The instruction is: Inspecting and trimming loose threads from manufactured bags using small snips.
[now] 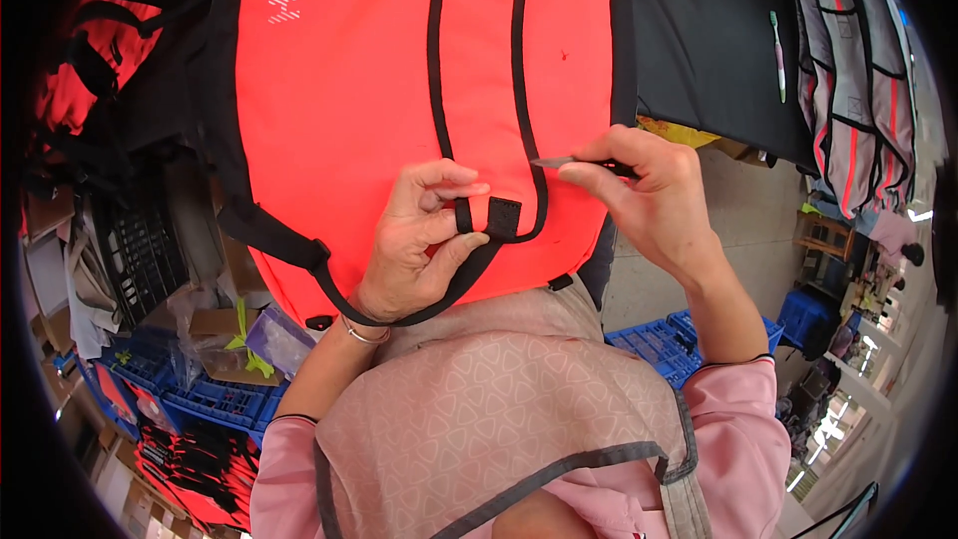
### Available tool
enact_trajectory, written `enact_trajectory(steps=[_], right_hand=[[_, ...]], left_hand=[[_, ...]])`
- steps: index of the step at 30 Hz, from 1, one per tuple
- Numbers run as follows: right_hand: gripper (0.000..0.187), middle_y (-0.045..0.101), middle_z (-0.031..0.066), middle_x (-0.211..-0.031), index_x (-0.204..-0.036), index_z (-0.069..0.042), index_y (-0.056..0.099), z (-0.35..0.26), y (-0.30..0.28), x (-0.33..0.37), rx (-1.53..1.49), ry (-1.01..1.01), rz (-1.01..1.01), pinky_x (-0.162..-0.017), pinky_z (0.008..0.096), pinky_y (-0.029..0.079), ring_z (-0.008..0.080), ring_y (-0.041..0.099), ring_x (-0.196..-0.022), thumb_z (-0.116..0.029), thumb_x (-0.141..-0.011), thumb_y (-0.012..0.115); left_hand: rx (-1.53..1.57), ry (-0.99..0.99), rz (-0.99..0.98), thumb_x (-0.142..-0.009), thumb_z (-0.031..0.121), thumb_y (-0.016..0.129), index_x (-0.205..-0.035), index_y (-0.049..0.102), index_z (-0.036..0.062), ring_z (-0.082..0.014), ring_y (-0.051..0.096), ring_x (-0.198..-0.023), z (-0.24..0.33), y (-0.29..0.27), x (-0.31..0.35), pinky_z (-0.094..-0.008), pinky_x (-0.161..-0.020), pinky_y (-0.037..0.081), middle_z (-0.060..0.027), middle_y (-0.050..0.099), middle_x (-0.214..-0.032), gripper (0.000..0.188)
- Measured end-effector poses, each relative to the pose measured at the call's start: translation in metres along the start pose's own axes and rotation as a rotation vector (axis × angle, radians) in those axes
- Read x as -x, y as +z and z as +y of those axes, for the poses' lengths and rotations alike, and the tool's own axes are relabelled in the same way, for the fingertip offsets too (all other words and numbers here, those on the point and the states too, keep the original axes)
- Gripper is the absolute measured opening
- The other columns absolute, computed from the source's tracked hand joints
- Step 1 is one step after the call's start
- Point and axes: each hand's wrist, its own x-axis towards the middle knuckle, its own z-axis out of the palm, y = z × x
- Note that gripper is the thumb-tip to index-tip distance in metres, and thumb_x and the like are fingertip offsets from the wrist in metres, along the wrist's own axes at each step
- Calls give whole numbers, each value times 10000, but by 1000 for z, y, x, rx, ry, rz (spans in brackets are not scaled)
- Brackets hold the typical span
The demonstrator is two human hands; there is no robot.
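Note:
A bright coral-red bag (339, 110) with black trim lies in front of me, its lower end close to my apron. My left hand (424, 235) is closed at the bottom of the wide coral strap panel (482, 60), pinching its edge beside a small black stitched patch (504, 218). In my right hand (649, 185) are small thread snips (559, 161) with a grey pointed blade, gripped between thumb and fingers. Their tip is at the black binding on the panel's right edge. A black webbing strap (344, 294) loops below my left hand.
A toothbrush (777, 58) lies on the black-covered table (709, 30) at right. Grey bags with red stripes (853, 70) are piled beyond it. Blue plastic crates (649, 347) stand low on both sides. More red-and-black pieces (200, 469) are stacked at lower left.

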Motion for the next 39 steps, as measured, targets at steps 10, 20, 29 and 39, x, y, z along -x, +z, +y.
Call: enact_trajectory(steps=[10, 20, 29, 39], right_hand=[[321, 628, 79, -857, -987, -14, 681, -9, 49, 33, -185, -273, 95, -636, 247, 508, 149, 646, -736, 20, -686, 790], [131, 590, 29, -825, -867, -8, 640, 7, 35, 45, -836, 102, -50, -627, 210, 439, 66, 564, -735, 100, -798, 672], [408, 632, 105, -1016, -1134, 2, 632, 0, 34, 36, -460, -10, 196, -744, 296, 546, 201, 661, -883, -28, -757, 784], [417, 636, 102, -926, -1067, -30, 671, 6, 36, 37, -346, -85, 66, -696, 319, 562, 222, 671, -809, 75, -667, 725]], left_hand=[[-115, 15, -32, -803, -49, 715, -892, 672, -57, -256, 586, -1053, 3, 3, -8, -348, -899, 494, -155, 529, -1175, 99], [-89, -36, -22, -818, -27, 710, -962, 690, -48, -234, 595, -1020, -1, 0, -5, -329, -876, 495, -132, 556, -1136, 147], [-163, -24, -35, -817, -8, 714, -960, 700, -40, -251, 606, -1033, 5, 3, -7, -338, -888, 500, -138, 564, -1122, 148], [-178, -2, -20, -805, -13, 720, -937, 706, -31, -258, 608, -1054, 0, 2, -7, -345, -898, 506, -132, 570, -1129, 134]])
